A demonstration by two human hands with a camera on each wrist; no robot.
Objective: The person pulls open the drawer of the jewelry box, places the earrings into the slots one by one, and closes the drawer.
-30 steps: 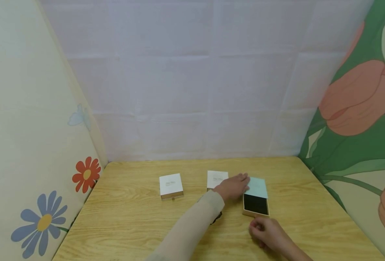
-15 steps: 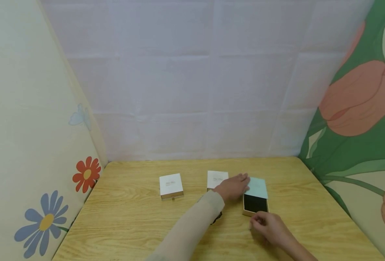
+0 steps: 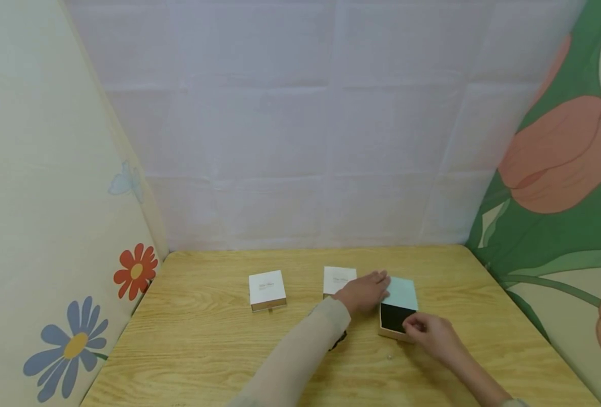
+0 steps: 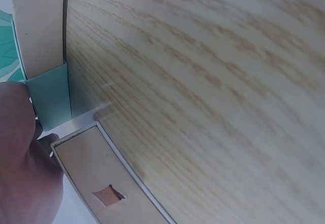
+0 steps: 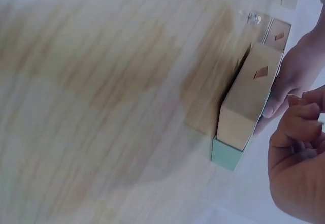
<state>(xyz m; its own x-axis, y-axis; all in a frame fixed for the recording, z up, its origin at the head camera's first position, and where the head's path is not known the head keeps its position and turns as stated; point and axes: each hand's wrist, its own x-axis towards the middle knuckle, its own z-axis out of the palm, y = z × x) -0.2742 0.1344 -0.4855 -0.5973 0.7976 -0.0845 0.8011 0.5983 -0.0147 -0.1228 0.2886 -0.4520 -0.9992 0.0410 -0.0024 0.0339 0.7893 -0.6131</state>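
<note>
A pale teal drawer box [image 3: 401,293] stands at the right of the table, its cream drawer [image 5: 249,97] pulled out towards me, showing a black lining [image 3: 397,317]. My left hand [image 3: 362,291] rests against the box's left side, fingers extended along the teal sleeve [image 4: 51,97]. Over the drawer's front right corner is my right hand [image 3: 432,334]. Its thumb and index finger pinch a small thin thing [image 5: 293,96], too small to identify. A tiny clear, shiny piece [image 3: 389,356] lies on the wood in front of the box; the right wrist view shows it too.
Two white drawer boxes with printed lids stand closed: one box [image 3: 267,289] at the left, another box [image 3: 338,278] just left of the teal one, partly behind my left hand. A white cloth wall [image 3: 280,169] borders the table's [image 3: 203,339] back.
My right hand has risen from in front of the drawer to over its front right corner, uncovering the tiny clear piece on the table. The left hand and boxes have stayed put.
</note>
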